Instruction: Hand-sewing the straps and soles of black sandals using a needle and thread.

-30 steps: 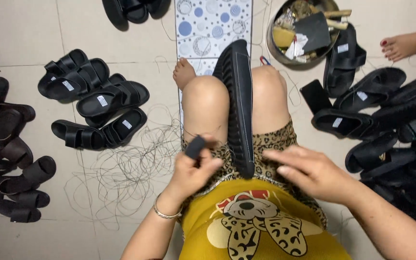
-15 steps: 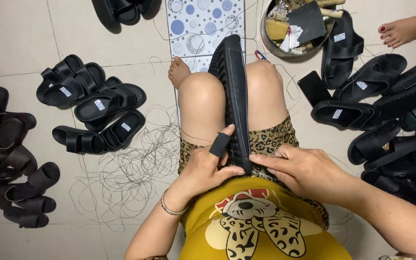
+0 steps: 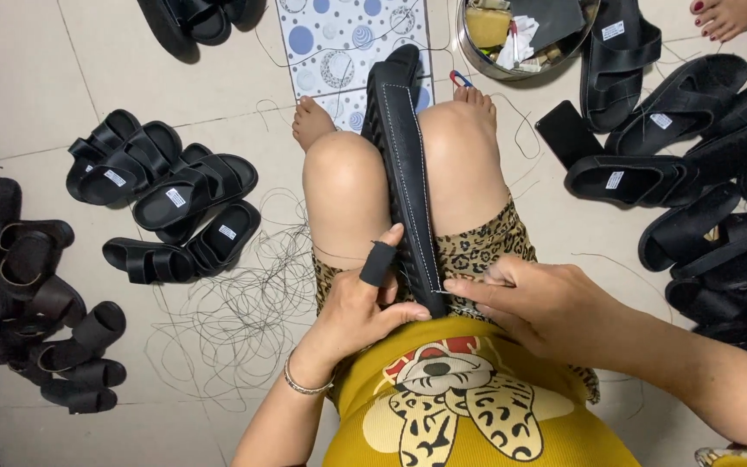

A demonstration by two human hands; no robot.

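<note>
- A long black shoe sole (image 3: 404, 164) with a line of pale stitching along its edge stood clamped on edge between the person's bare knees, its far tip over a dotted blue-and-white mat (image 3: 347, 39) on the floor.
- The left hand (image 3: 365, 307) was closed around the near end of the sole from the left, one finger wearing a black finger guard (image 3: 379, 264) that pressed against the sole's side.
- The right hand (image 3: 533, 303) lay just beside the sole on the right, its fingers pinched together at the sole's lower edge; whether they held a needle or thread was too small to tell.
- The two hands sat close together, one on each side of the sole, over a leopard-print garment.
- A silver bracelet (image 3: 304, 385) circled the left wrist.
- A tangle of thin dark thread (image 3: 235, 320) lay loose on the tiled floor to the left of the knees.
- Finished black sandals (image 3: 170, 203) with small white labels lay grouped on the left, near the thread.
- More black sandals (image 3: 650, 173) were piled on the right side of the floor.
- A round metal bowl (image 3: 477, 56) of odds and ends stood beyond the knees, just beside the mat.
- Another person's bare foot (image 3: 728, 15) showed at the top right corner, well apart from the hands.
</note>
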